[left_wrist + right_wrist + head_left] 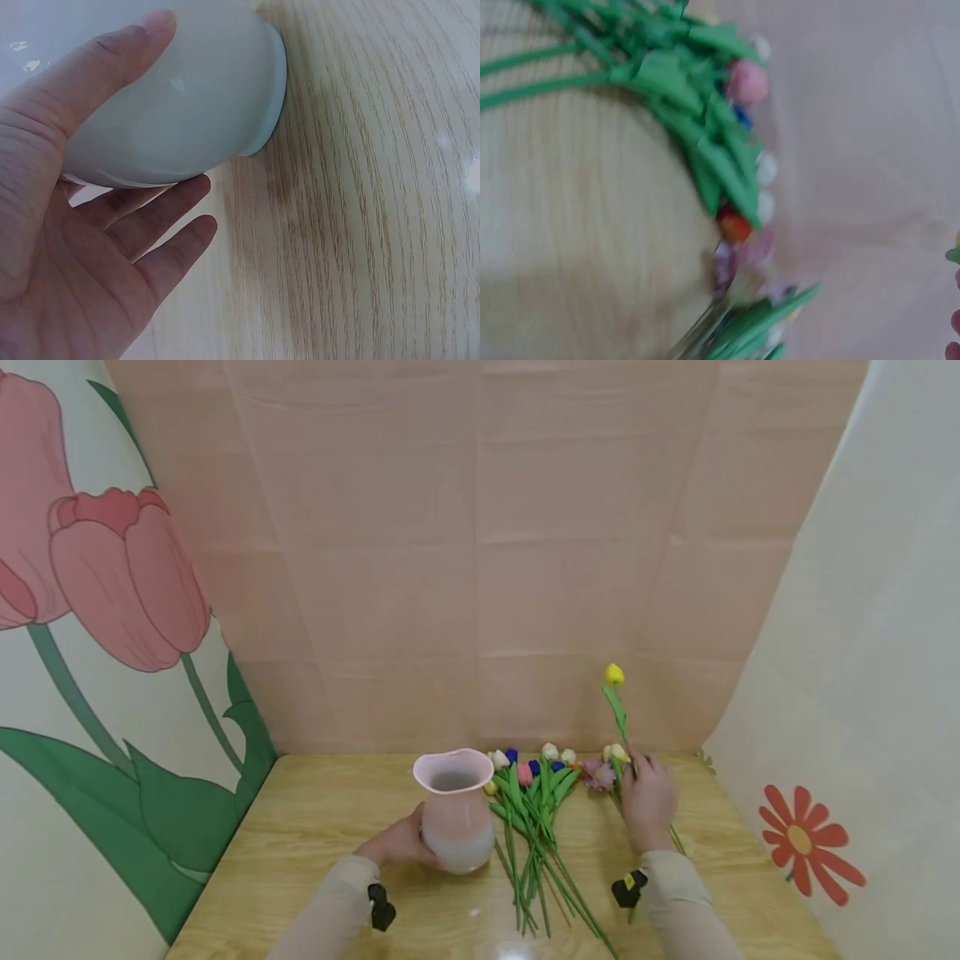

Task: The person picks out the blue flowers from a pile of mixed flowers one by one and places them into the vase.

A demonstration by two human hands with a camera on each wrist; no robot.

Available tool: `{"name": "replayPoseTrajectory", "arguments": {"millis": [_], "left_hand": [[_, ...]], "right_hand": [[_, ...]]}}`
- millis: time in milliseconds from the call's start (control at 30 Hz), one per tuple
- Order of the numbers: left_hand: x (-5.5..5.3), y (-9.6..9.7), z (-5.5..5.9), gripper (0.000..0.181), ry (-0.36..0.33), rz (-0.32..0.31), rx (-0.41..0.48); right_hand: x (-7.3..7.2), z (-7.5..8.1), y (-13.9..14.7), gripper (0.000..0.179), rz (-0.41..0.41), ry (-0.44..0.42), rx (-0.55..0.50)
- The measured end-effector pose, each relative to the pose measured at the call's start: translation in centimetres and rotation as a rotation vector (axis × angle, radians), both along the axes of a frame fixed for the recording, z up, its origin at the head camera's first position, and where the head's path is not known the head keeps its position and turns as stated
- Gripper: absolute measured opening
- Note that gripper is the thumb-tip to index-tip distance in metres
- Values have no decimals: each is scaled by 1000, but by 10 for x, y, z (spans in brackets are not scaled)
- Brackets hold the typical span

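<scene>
My left hand holds a pink-and-white vase with a wavy rim, low on its left side. In the left wrist view the thumb lies along the vase's glossy pale body, and the fingers curve beneath it. To the right, my right hand grips the stem of a yellow tulip, raised with its bloom upward. Only fingertips show at the right wrist view's edge. Beside the vase lies a pile of artificial tulips with white, blue, pink and yellow blooms.
A smaller group of flowers, with a purple bloom, lies under and beside my right hand. The wooden table meets a pink backdrop at its far edge. Long green stems reach toward the near edge.
</scene>
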State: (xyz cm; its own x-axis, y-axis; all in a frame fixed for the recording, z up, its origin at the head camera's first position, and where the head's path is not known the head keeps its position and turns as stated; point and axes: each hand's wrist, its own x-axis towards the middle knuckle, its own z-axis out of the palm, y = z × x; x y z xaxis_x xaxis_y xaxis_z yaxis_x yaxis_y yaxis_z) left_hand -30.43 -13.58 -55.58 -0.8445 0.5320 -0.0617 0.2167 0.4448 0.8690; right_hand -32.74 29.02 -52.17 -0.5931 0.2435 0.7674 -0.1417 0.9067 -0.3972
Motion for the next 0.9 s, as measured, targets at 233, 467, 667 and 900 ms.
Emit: {"name": "replayPoseTrajectory", "arguments": {"millis": [233,467,667,900], "left_hand": [[1,0,0,104,-24,13,2],[1,0,0,102,-18,15,3],[2,1,4,99,16,12,-10],[3,1,4,98,28,7,-11]], "right_hand": [[-2,-37,41,37,-106,-97,-2],[5,-59,56,36,-114,-265,22],[16,-73,62,32,-96,-412,65],[26,-91,68,32,-72,-547,123]]}}
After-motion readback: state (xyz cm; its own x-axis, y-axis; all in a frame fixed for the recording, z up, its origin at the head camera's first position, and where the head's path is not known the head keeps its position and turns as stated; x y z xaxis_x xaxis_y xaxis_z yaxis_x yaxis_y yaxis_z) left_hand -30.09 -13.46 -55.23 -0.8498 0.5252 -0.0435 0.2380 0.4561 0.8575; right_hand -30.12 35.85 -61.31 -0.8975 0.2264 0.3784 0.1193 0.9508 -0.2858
